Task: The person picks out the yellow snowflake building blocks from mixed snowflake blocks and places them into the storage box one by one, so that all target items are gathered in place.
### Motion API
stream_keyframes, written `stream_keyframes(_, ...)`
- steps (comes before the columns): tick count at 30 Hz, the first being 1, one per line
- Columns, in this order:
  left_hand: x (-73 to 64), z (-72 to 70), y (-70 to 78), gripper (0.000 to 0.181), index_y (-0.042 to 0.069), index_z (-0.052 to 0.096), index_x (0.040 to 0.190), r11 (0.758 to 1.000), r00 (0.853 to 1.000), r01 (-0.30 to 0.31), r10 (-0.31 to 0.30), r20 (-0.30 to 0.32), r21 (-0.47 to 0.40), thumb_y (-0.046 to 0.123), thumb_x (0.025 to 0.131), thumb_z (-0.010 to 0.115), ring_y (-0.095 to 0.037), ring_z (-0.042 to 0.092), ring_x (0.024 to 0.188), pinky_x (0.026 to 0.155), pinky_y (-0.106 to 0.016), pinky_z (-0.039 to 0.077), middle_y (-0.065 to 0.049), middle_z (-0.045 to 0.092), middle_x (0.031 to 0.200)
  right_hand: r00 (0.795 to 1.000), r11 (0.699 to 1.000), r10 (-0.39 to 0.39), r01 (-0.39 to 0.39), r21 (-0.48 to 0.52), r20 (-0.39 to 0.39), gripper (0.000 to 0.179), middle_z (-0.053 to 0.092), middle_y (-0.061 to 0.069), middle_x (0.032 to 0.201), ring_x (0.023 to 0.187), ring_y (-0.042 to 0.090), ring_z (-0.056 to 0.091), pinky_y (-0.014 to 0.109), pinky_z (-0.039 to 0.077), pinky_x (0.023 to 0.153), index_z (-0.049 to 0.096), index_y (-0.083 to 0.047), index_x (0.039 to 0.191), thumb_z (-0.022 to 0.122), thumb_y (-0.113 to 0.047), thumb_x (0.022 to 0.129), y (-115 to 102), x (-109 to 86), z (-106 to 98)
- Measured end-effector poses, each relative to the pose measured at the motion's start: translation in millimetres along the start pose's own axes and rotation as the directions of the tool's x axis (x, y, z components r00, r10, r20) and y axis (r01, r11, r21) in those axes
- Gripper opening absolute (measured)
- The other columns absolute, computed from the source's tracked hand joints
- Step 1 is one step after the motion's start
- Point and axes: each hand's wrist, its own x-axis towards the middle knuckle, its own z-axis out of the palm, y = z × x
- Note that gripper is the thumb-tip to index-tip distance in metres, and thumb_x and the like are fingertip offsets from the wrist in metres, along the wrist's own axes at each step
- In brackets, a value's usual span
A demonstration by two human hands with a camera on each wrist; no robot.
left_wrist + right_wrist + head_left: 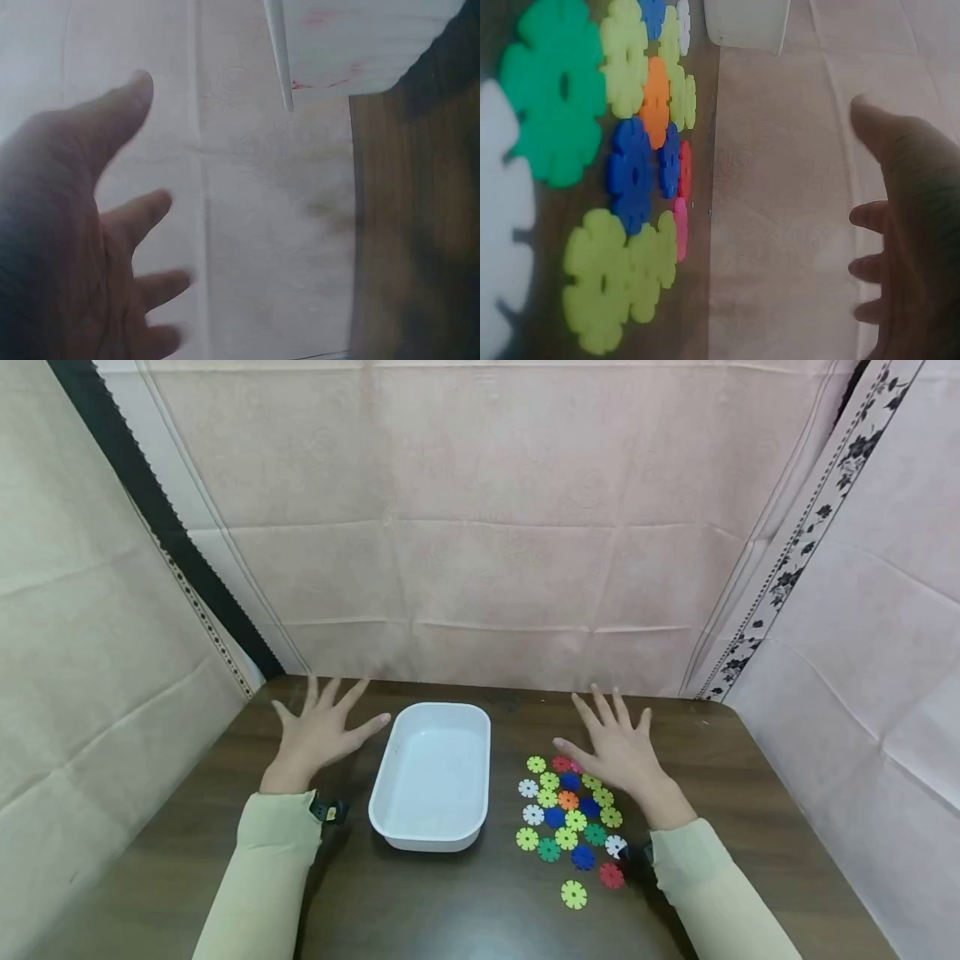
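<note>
My left hand (318, 735) is held with its fingers spread, to the left of a white rectangular tub (430, 777), and holds nothing. On the other side, my right hand (618, 752) also has spread fingers and nothing in it, above the far right of a group of flower-shaped plastic discs. Among these are a yellow-green disc (573, 894), a red disc (611, 875), an orange disc (656, 103), a green disc (555, 90), a blue disc (630, 176) and a white disc (528, 788). Part of a pink disc (680, 229) shows among them.
The brown wooden table (450, 910) carries the tub and discs. Pale cloth (487, 568) hangs behind it, with further cloth at both sides. Dark wrist devices, one of them a watch-like band (328, 811), sit at the light green sleeves (277, 852).
</note>
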Motion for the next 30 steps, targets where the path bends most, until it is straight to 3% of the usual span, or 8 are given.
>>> stream_keyframes(2, 1.1, 9.2, -4.6, 0.086, 0.027, 0.024, 0.161, 0.979, 0.995, 0.006, 0.016, 0.103, -0.205, 0.077, 0.093, 0.039, -0.050, 0.011, 0.149, 0.103, -0.082, 0.003, -0.017, 0.024, 0.164, 1.000, 0.993, -0.003, 0.002, 0.117, 0.011, 0.072, 0.038, 0.015, 0.158, 0.144, 0.041, 0.033, 0.073, 0.022, 0.109, 0.047, -0.013, 0.150, 0.051, -0.061, 0.098, 5, 1.3, 2)
stream_keyframes(3, 2.2, 15.9, -7.7, 0.083, 0.024, 0.026, 0.161, 0.947, 0.988, 0.020, 0.030, 0.153, -0.320, 0.073, 0.095, 0.041, -0.049, 0.019, 0.148, 0.105, -0.080, 0.012, -0.017, 0.029, 0.162, 1.000, 0.984, -0.003, -0.001, 0.178, 0.022, 0.061, 0.050, 0.015, 0.149, 0.136, 0.039, 0.045, 0.068, 0.033, 0.106, 0.054, -0.011, 0.143, 0.055, -0.053, 0.099, 9, 1.7, 3)
stream_keyframes(7, 7.2, 44.0, -15.4, 0.072, 0.019, 0.030, 0.159, 0.735, 0.960, 0.117, 0.089, 0.265, -0.668, 0.055, 0.101, 0.051, -0.039, 0.036, 0.144, 0.110, -0.064, 0.032, -0.014, 0.040, 0.157, 0.989, 0.935, 0.014, -0.064, 0.349, 0.144, 0.030, 0.071, 0.006, 0.110, 0.099, 0.025, 0.066, 0.049, 0.054, 0.086, 0.070, -0.010, 0.118, 0.063, -0.034, 0.100, 35, -0.2, 15)
stream_keyframes(9, 9.3, 55.3, -16.9, 0.068, 0.021, 0.030, 0.159, 0.639, 0.954, 0.153, 0.105, 0.282, -0.754, 0.051, 0.102, 0.053, -0.034, 0.037, 0.144, 0.111, -0.059, 0.033, -0.011, 0.040, 0.157, 0.977, 0.920, 0.005, -0.087, 0.382, 0.212, 0.027, 0.070, 0.003, 0.102, 0.091, 0.020, 0.063, 0.044, 0.054, 0.082, 0.071, -0.011, 0.114, 0.064, -0.033, 0.099, 48, -1.8, 20)
stream_keyframes(11, 10.5, 64.2, -16.3, 0.067, 0.024, 0.030, 0.159, 0.566, 0.951, 0.179, 0.109, 0.288, -0.805, 0.048, 0.102, 0.055, -0.031, 0.039, 0.143, 0.112, -0.056, 0.034, -0.007, 0.039, 0.157, 0.967, 0.911, -0.012, -0.095, 0.401, 0.256, 0.030, 0.069, 0.002, 0.102, 0.090, 0.019, 0.061, 0.042, 0.052, 0.081, 0.070, -0.011, 0.115, 0.065, -0.036, 0.099, 57, -3.0, 21)
stream_keyframes(18, 14.1, 87.4, -10.7, 0.064, 0.023, 0.026, 0.161, 0.359, 0.956, 0.169, 0.167, 0.241, -0.918, 0.036, 0.105, 0.053, -0.023, 0.033, 0.147, 0.117, -0.048, 0.026, -0.002, 0.031, 0.162, 0.948, 0.894, -0.120, -0.026, 0.446, 0.296, 0.038, 0.067, 0.008, 0.116, 0.104, 0.025, 0.062, 0.049, 0.052, 0.091, 0.065, -0.005, 0.126, 0.066, -0.031, 0.098, 39, -2.4, 10)
stream_keyframes(20, 13.4, 89.6, -8.1, 0.062, 0.022, 0.026, 0.161, 0.328, 0.957, 0.160, 0.181, 0.228, -0.931, 0.032, 0.105, 0.052, -0.022, 0.034, 0.146, 0.117, -0.047, 0.027, 0.000, 0.032, 0.161, 0.936, 0.900, -0.153, 0.000, 0.437, 0.317, 0.037, 0.067, 0.008, 0.117, 0.104, 0.024, 0.062, 0.048, 0.053, 0.091, 0.065, -0.005, 0.126, 0.068, -0.029, 0.098, 26, 2.0, 6)
stream_keyframes(30, 14.0, 95.7, -3.8, 0.058, 0.020, 0.034, 0.158, 0.309, 0.971, 0.100, 0.175, 0.160, -0.946, 0.029, 0.104, 0.053, -0.021, 0.043, 0.140, 0.109, -0.031, 0.040, -0.001, 0.042, 0.156, 0.873, 0.930, -0.232, 0.070, 0.362, 0.429, 0.034, 0.069, 0.000, 0.102, 0.089, 0.016, 0.062, 0.040, 0.056, 0.085, 0.070, -0.008, 0.116, 0.075, -0.030, 0.092, -12, 47.3, 18)
